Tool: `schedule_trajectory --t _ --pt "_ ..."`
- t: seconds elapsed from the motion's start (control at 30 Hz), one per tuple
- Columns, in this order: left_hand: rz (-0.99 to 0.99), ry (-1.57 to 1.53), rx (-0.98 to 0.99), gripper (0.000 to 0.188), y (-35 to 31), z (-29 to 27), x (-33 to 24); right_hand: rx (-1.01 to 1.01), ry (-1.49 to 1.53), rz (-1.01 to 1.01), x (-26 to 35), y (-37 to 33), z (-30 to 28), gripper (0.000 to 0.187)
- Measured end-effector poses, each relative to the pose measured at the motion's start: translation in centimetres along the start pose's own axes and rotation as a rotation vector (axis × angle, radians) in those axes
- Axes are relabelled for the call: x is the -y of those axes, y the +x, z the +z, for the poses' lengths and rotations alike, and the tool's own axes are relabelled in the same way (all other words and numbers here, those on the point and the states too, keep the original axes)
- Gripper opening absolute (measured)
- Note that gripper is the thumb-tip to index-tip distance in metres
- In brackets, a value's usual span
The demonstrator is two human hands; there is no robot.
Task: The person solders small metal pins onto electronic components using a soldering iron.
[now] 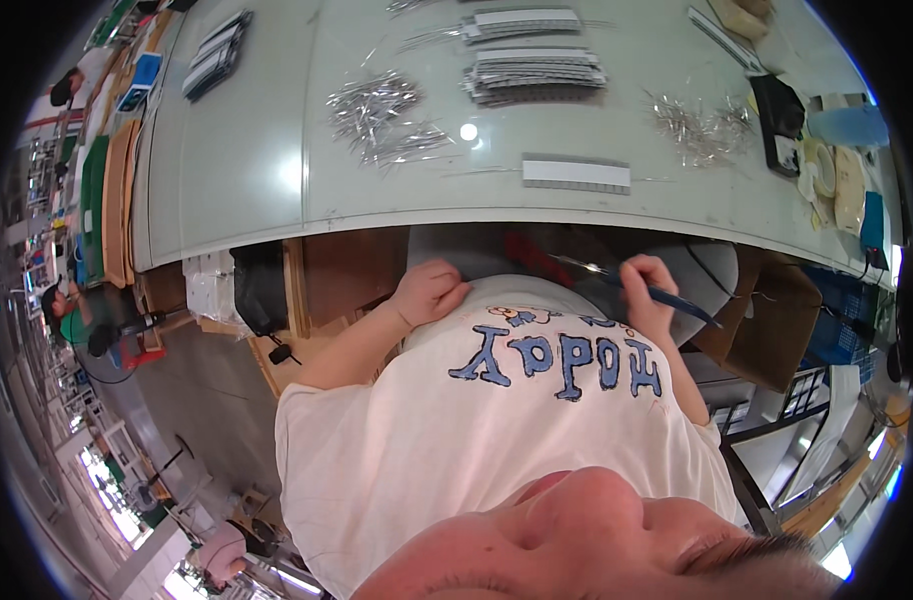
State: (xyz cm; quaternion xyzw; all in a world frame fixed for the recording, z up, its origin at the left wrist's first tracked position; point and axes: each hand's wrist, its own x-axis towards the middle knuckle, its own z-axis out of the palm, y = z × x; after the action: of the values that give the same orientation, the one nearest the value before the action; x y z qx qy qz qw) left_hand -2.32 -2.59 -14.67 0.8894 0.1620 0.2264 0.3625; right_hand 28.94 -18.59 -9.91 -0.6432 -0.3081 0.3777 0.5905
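Note:
My right hand is closed round a blue-handled tool with a slim metal tip, resembling pliers; its tip points left over my lap, below the table edge. My left hand rests curled against my shirt, fingers closed, and their inner side is hidden. In front of both hands, near the table's front edge, lies a flat grey-and-white strip with thin wires out of its ends. Behind it is a stack of similar strips. Loose thin metal wires lie in a pile left of the stack.
The pale table spans the view ahead. Another wire pile lies to the right, near a black case and a blue bottle. More strips sit far left. A cardboard box stands below at right.

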Motion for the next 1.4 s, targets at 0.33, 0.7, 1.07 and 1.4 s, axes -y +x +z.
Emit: schedule_trajectory --t 0.33,0.7,1.07,1.4 --pt "-0.327 -0.084 -0.202 0.017 -6.5 1.3 2.5 0.139 0.065 0.318 -4.7 2.9 11.5 0.024" --pt "-0.329 -0.117 -0.210 0.018 -6.3 1.1 2.9 0.199 0.030 0.323 -6.0 4.1 13.5 0.019" --pt "-0.340 -0.118 -0.183 0.019 -6.0 1.3 3.2 0.230 0.060 0.291 -5.8 4.3 13.4 0.016" --pt "-0.336 -0.081 -0.188 0.019 -5.9 1.3 3.1 0.236 0.085 0.273 -6.4 4.3 13.1 0.019"
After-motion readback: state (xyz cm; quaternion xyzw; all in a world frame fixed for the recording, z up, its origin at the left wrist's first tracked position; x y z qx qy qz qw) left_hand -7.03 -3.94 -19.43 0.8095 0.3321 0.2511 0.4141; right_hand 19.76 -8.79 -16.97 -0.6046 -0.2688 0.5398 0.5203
